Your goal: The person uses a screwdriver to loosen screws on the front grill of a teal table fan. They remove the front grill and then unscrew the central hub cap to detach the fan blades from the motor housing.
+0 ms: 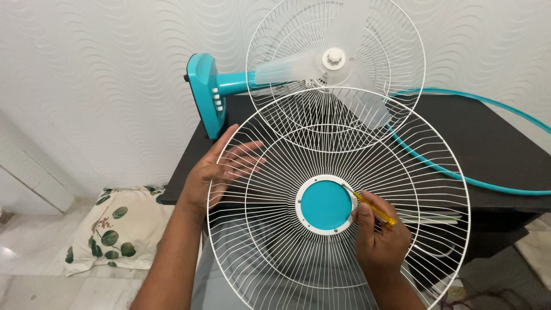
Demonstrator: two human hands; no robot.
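A round white wire fan guard with a teal centre disc stands upright in front of me. My left hand holds its left rim from behind, fingers spread against the wires. My right hand grips a yellow-handled screwdriver, its tip at the upper right edge of the white ring around the disc. Behind the guard lies a teal fan on its side, with clear blades and its rear wire guard.
The fan lies on a dark table against a white patterned wall. A teal ring curves across the table at the right. A leaf-print pillow lies on the pale floor at the lower left.
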